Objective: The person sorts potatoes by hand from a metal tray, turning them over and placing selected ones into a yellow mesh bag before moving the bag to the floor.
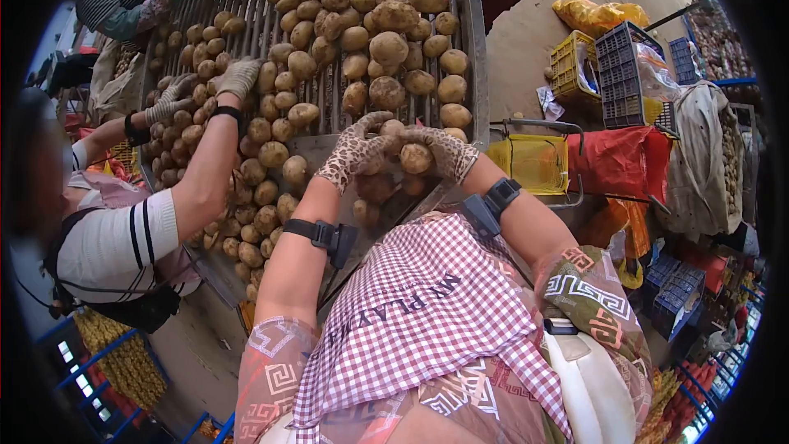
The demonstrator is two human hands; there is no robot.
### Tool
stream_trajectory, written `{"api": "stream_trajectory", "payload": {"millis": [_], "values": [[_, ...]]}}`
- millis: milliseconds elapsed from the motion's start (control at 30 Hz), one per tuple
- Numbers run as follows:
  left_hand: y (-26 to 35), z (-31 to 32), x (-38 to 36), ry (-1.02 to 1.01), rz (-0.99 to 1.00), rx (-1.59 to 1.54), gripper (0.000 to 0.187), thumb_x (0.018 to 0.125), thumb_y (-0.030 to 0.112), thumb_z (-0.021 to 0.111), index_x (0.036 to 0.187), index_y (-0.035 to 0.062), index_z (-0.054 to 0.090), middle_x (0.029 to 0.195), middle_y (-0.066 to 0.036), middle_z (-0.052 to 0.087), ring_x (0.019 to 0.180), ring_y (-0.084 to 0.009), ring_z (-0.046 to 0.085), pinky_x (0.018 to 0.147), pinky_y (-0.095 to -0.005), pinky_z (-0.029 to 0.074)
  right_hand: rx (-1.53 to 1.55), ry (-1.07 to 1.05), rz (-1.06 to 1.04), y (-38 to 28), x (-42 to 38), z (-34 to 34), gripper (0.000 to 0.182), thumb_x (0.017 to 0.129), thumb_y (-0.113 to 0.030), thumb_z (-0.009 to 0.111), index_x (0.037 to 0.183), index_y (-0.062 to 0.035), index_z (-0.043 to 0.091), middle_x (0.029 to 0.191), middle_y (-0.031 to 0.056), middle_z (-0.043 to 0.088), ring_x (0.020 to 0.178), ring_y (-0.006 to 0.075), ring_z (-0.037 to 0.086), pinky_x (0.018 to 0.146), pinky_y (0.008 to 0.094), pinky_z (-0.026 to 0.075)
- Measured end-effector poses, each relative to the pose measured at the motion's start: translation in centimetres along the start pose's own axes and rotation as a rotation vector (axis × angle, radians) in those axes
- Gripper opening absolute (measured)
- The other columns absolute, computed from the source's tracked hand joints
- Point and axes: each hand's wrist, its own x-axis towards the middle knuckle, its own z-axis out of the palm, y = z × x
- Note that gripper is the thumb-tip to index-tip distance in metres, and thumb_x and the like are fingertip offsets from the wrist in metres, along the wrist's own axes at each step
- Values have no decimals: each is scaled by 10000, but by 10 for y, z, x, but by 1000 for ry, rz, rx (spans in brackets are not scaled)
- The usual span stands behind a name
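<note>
My left hand, in a leopard-print glove, curls its fingers and thumb about a small potato. Close by on the right, my right hand wears a matching glove and grips a rounder, brown-patched potato. The two hands nearly meet at the near edge of a slatted metal roller table. Beneath them, several more potatoes lie in a shadowed chute, partly hidden by my hands. Soil-marked potatoes cover the rollers just beyond my fingers.
At the left, a co-worker's gloved hands reach among potatoes. Another person's sleeve shows at the far left. A metal side rail bounds the table. Right of me stand a yellow container, a red sack and stacked crates.
</note>
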Motion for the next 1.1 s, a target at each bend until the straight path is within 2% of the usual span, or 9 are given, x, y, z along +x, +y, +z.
{"api": "stream_trajectory", "payload": {"millis": [67, 267, 333, 467, 567, 633, 767, 967, 1100], "values": [[8, -8, 1, -119, -20, -552, 431, 894, 161, 632, 1294, 31, 539, 1228, -75, 590, 1135, -173, 541, 991, -294, 441, 73, 1, 77, -19, -26, 17, 480, 895, -334, 650, 1236, -13, 542, 1111, 113, 650, 1018, 233, 649, 787, 378, 593], [20, 0, -9, -117, 42, -231, 307, 977, 233, 515, 1213, 55, 599, 1183, -92, 617, 1089, -171, 567, 999, -320, 424, 171, -239, 76, -5, -46, 22, 670, 845, -127, 703, 1421, -84, 361, 1271, 103, 571, 926, 238, 684, 719, 346, 611], [15, 6, -16, -118, 40, -369, 306, 985, 235, 498, 1206, 51, 602, 1177, -94, 619, 1086, -172, 568, 992, -317, 429, 60, -158, 35, -8, -65, 40, 537, 912, -582, 509, 1227, -148, 544, 1023, 78, 664, 818, 224, 685, 569, 341, 567], [25, 18, -26, 91, 120, -260, 287, 981, 191, 503, 1196, 28, 599, 1164, -101, 621, 1090, -182, 569, 973, -310, 441, 66, 157, -49, -2, -72, 62, 530, 868, -612, 546, 1180, -184, 570, 963, 12, 663, 806, 203, 656, 577, 335, 513], [28, 29, -33, 213, 159, -273, 276, 960, 142, 527, 1199, 24, 595, 1178, -106, 612, 1114, -207, 567, 993, -323, 431, 500, -139, 33, 8, -65, 41, 536, 842, -625, 576, 1147, -184, 594, 1011, -4, 649, 842, 164, 641, 583, 322, 513], [15, 32, -30, 133, 302, -84, 290, 962, 154, 525, 1213, 22, 585, 1222, -118, 589, 1152, -229, 550, 1016, -340, 414, 525, -78, -20, 10, -70, 38, 529, 834, -626, 587, 1115, -178, 613, 1001, -12, 653, 817, 146, 643, 564, 315, 513], [31, 40, -36, 45, 150, -124, 436, 964, 190, 544, 1367, 48, 460, 1330, -138, 536, 1257, -243, 493, 1066, -349, 376, 532, -94, -6, 15, -65, 20, 607, 800, -674, 591, 1143, -173, 603, 1010, -10, 655, 842, 137, 646, 540, 326, 520], [63, 43, -30, -85, 156, -293, 522, 935, 165, 598, 1413, 72, 412, 1367, -142, 502, 1259, -230, 482, 1044, -365, 412, 591, -63, -77, 20, -73, 17, 614, 797, -630, 628, 1182, -154, 583, 1031, -1, 655, 894, 154, 651, 624, 356, 562], [67, 47, -27, -117, -6, -463, 469, 907, 146, 618, 1346, 73, 467, 1273, -117, 561, 1191, -243, 520, 1033, -379, 419, 540, -84, -89, 19, -82, 17, 605, 859, -523, 614, 1307, -132, 502, 1183, 64, 607, 1009, 200, 636, 832, 358, 552]]}}
